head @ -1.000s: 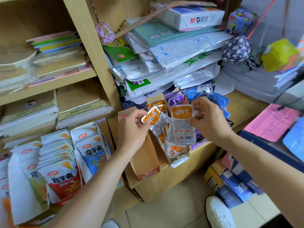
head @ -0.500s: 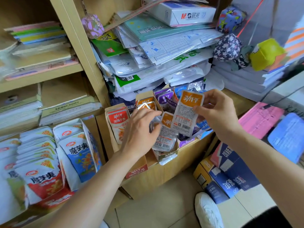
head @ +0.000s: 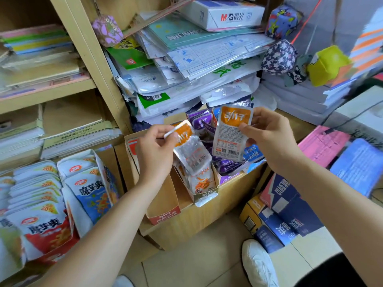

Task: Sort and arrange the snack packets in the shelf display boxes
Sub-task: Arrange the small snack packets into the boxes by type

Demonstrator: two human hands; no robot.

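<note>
Your left grip (head: 154,154) pinches an orange packet (head: 189,150) by its top, long axis slanting down into the narrow display box (head: 204,195) directly below. Your right grip (head: 267,139) pinches a second orange packet (head: 231,133) upright, up and right of that box, so the left is nearer.

Pale wooden shelving unit (head: 83,50), upper left of frame: stacked notebooks (head: 39,46) on its boards. Upper centre: heap of plastic-wrapped paper goods (head: 199,65), white paper-ream box (head: 228,16) on top. Bottom: pale tiled floor (head: 182,270); blue cartons (head: 294,216), lower right. Soft, even light.
</note>
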